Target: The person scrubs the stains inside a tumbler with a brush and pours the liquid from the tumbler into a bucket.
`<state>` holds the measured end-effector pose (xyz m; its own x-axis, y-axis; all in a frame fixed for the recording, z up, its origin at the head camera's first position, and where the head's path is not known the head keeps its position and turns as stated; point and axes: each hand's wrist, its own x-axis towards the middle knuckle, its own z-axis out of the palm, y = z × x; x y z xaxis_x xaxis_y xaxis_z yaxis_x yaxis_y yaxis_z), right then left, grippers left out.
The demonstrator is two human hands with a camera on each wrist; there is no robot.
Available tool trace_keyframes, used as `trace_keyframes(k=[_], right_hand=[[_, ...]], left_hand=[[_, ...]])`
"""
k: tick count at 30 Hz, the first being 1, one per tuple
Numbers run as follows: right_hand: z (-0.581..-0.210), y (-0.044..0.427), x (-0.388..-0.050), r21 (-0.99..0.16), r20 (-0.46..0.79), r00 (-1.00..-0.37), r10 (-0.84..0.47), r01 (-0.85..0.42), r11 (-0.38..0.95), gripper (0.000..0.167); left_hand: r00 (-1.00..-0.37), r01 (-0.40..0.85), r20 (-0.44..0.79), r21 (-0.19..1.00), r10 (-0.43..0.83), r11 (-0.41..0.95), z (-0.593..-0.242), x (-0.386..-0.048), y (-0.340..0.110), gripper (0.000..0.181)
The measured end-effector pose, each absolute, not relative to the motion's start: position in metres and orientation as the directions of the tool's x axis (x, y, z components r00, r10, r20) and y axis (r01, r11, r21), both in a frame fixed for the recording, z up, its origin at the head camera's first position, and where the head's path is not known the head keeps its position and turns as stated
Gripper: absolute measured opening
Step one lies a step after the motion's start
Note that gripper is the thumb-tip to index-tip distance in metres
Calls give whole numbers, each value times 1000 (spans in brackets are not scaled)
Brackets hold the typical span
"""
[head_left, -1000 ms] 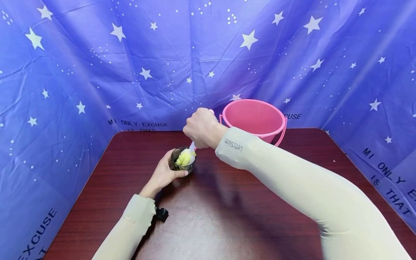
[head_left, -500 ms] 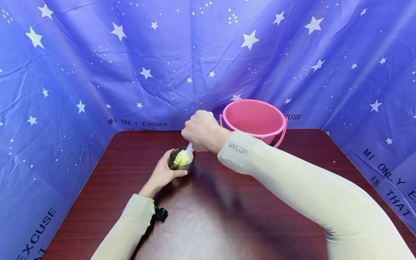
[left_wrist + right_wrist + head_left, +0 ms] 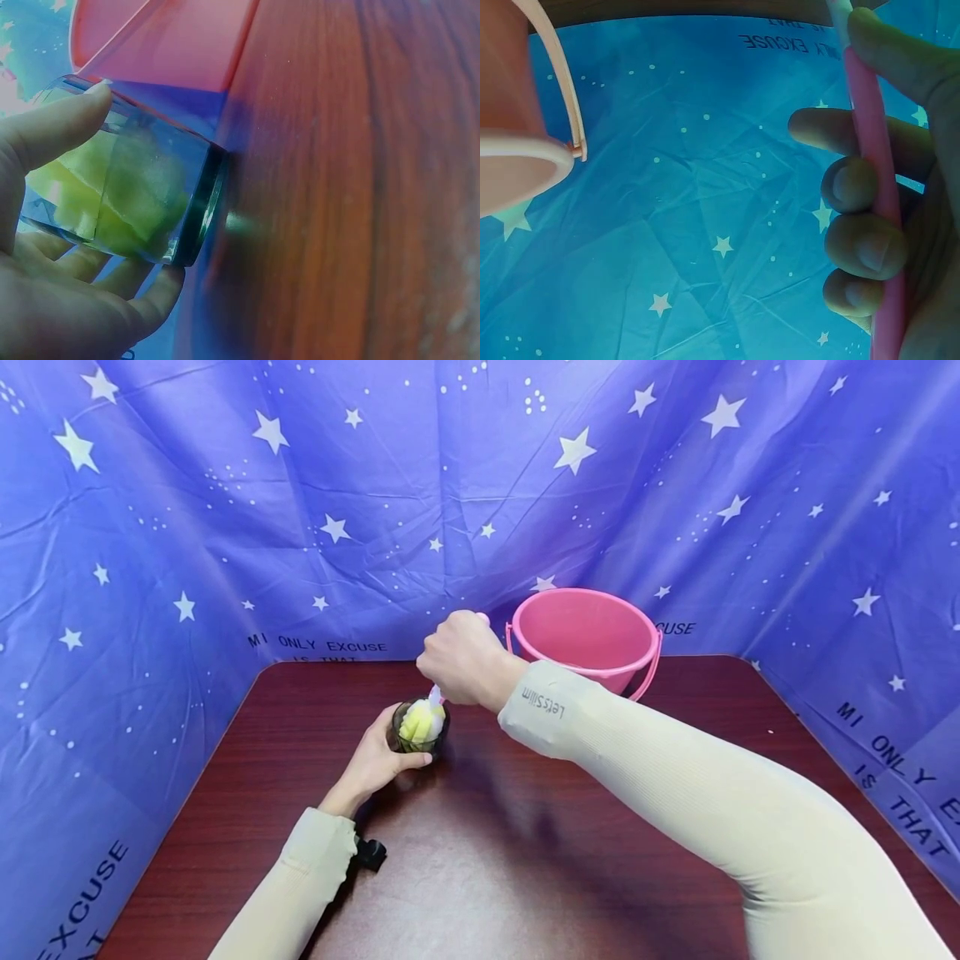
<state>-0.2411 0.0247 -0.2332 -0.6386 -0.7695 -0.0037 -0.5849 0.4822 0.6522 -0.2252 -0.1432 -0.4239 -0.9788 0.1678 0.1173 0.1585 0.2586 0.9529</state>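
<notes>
My left hand (image 3: 375, 757) holds a dark see-through glass cup (image 3: 199, 214), its thumb on one side and its fingers round the other. A cup brush stands in the glass, with its yellow and white sponge head (image 3: 422, 721) filling the inside and showing at the mouth. Above the cup, my right hand (image 3: 467, 658) grips the brush's pink handle (image 3: 874, 135), fingers curled round it and thumb near its pale neck. Through the glass wall in the left wrist view, the sponge looks greenish and pressed close to the side.
Just behind and to the right of my right hand stands a pink bucket (image 3: 585, 631) with its handle hanging down. The dark red wooden table (image 3: 480, 860) is backed by a blue star-printed cloth (image 3: 442, 485). A small black object (image 3: 371, 853) sits by the left cuff.
My right hand has shifted slightly left and dipped, then risen a little, with the brush moving in the cup. The left hand and the glass stay almost in place.
</notes>
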Motion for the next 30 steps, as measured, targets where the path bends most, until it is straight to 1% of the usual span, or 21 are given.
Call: trace_keyframes(k=[10,19,26,30], right_hand=[[-234,33,-247,616,-21,-696,-718,-575,539,11],[-234,34,-245,608,-37,-709,-704,-575,547,10],[-236,35,-244,596,-35,-698,-716,-590,546,9],[-236,35,-244,598,-48,-708,-705,-585,547,8]], left_hand=[[-974,189,148,947,169,258,-425,-225,-142,87],[-972,208,165,938,170,277,-426,-225,-141,85],[-967,227,185,935,172,271,-427,-225,-140,84],[-967,232,188,930,173,285,-427,-226,-140,83]])
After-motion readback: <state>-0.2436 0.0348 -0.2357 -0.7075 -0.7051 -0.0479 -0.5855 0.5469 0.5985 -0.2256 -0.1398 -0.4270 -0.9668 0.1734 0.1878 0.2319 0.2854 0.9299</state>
